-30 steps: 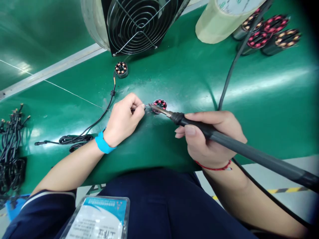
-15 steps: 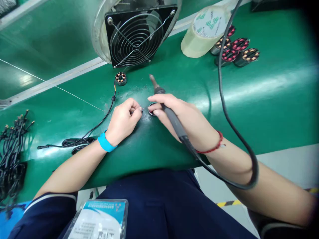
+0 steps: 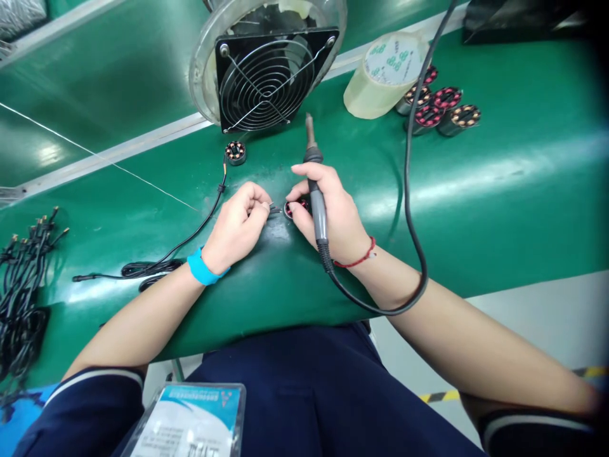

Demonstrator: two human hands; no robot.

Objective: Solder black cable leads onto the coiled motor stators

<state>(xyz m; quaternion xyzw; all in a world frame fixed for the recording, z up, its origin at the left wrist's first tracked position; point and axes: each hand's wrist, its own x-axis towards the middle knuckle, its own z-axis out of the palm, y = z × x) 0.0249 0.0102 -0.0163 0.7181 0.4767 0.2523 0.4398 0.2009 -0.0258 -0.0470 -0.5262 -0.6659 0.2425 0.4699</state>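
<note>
My left hand, with a blue band at the wrist, pinches thin dark wires between thumb and forefinger. Their ends point at a small motor stator with red windings, partly hidden by my right fingers. My right hand has a soldering iron lying across it, tip up and away from the stator. The thumb and fingertips of that same hand close on the stator. Farther back, a stator with copper windings stands joined to a black cable.
A fan with a wire guard stands at the back. Right of it are a wide tape roll and several stators. Bundled black cables lie at the left. The iron's cord loops over my right forearm.
My right hand has turned, swinging the soldering iron more upright with its tip farther back. More of the red-wound stator shows. My left hand keeps its pinch, with more wire showing.
</note>
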